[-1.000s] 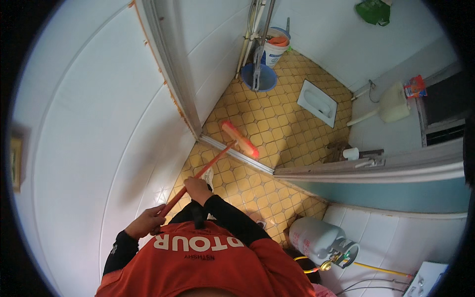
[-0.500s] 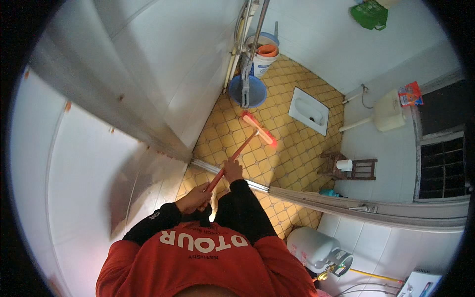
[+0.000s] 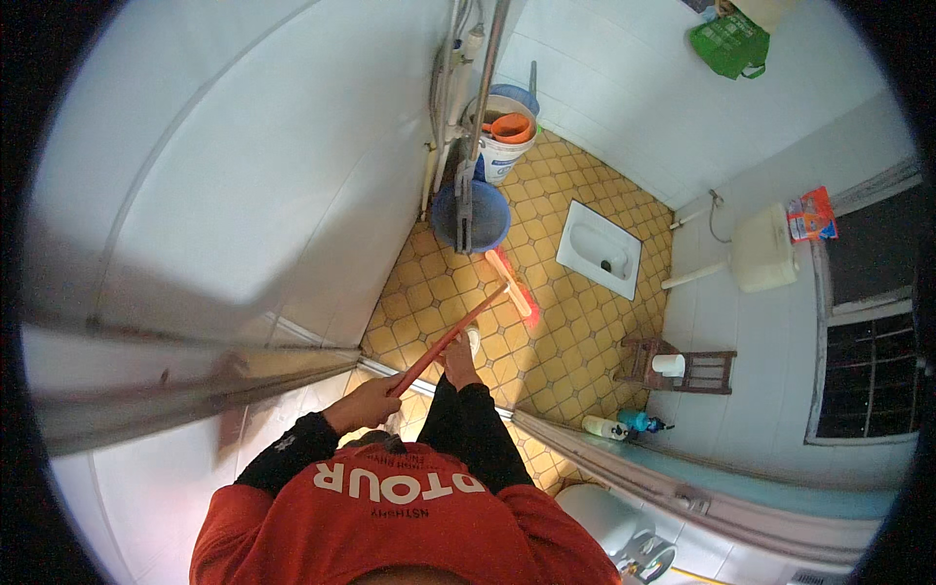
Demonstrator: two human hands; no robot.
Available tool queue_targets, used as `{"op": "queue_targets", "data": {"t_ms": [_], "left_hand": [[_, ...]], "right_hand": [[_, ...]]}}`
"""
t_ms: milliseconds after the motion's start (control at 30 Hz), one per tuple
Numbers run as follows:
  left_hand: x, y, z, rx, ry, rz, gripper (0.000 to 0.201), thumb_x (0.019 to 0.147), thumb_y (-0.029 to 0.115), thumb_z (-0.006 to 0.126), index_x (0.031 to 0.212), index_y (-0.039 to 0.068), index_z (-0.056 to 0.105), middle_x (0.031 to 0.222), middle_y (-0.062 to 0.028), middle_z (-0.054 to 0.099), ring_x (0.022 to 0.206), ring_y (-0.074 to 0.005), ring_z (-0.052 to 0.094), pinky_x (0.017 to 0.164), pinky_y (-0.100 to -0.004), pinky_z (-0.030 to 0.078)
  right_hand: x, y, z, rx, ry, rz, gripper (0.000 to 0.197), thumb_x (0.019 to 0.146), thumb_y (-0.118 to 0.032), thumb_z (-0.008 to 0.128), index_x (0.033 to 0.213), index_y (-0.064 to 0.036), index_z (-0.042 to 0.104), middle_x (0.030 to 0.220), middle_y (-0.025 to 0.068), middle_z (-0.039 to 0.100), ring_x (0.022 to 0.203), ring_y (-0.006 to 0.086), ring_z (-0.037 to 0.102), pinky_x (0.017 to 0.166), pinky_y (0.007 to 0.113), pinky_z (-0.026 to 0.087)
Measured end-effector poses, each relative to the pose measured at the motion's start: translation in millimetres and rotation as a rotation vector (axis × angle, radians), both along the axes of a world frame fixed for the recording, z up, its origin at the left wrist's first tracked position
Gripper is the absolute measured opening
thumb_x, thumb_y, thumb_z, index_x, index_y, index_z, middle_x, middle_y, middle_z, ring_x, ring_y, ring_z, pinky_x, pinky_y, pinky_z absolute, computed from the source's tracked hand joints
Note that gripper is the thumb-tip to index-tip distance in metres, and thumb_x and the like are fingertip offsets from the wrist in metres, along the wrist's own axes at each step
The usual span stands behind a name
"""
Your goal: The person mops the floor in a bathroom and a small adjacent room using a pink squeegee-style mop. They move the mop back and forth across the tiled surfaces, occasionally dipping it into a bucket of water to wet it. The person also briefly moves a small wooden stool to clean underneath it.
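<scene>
A broom [image 3: 439,348] with a reddish handle slants away from me, its pale orange head and red bristles [image 3: 515,290] down on the yellow tiles. My left hand [image 3: 366,403] is closed round the handle's near end, in front of my chest. Further along the shaft, my right hand [image 3: 459,361] grips it too, its fingers partly hidden. Just beyond the bristles, a blue tub [image 3: 497,216] stands with a grey mop head [image 3: 463,205] over it. Part of a light shoe [image 3: 474,337] shows beside my right hand.
A metal door track [image 3: 385,374] crosses the floor below my hands. Right of the broom is a white squat toilet [image 3: 577,261]. A wooden chair [image 3: 710,373] bears a white roll [image 3: 668,366]. Bottles [image 3: 604,427] stand by the threshold. A white bucket [image 3: 499,168] holds an orange dipper [image 3: 512,127].
My view has moved forward toward the doorway. The broom head has shifted slightly down in the picture, and the tub now appears closer. Both hands keep hold of the broom.
</scene>
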State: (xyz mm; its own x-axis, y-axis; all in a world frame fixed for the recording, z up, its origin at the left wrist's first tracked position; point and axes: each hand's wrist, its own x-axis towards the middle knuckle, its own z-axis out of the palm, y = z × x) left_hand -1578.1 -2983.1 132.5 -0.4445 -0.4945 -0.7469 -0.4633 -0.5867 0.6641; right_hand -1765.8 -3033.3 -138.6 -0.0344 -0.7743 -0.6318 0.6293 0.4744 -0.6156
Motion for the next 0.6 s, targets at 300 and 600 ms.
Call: {"op": "queue_targets", "data": {"t_ms": [300, 600], "left_hand": [[-22, -148, 126, -0.306, -0.248, -0.234, 0.032, 0.080, 0.012, 0.043, 0.109, 0.008, 0.056, 0.068, -0.0037, 0.055, 0.048, -0.0063, 0.043, 0.043, -0.0213, 0.038], [-120, -218, 183, -0.142, -0.364, 0.458, 0.029, 0.071, 0.001, 0.051, 0.100, 0.002, 0.054, 0.065, -0.0008, 0.051, 0.041, -0.0042, 0.041, 0.034, -0.0188, 0.033]], "right_hand": [[-42, -150, 122, 0.058, -0.544, -0.063, 0.012, 0.081, -0.010, 0.051, 0.083, 0.0009, 0.046, 0.078, 0.0114, 0.052, 0.073, 0.0240, 0.056, 0.070, 0.037, 0.051], [-64, -269, 167, 0.088, -0.264, 0.256, 0.021, 0.082, -0.018, 0.051, 0.073, -0.0008, 0.042, 0.067, 0.0133, 0.050, 0.060, 0.0223, 0.057, 0.052, 0.034, 0.053]]}}
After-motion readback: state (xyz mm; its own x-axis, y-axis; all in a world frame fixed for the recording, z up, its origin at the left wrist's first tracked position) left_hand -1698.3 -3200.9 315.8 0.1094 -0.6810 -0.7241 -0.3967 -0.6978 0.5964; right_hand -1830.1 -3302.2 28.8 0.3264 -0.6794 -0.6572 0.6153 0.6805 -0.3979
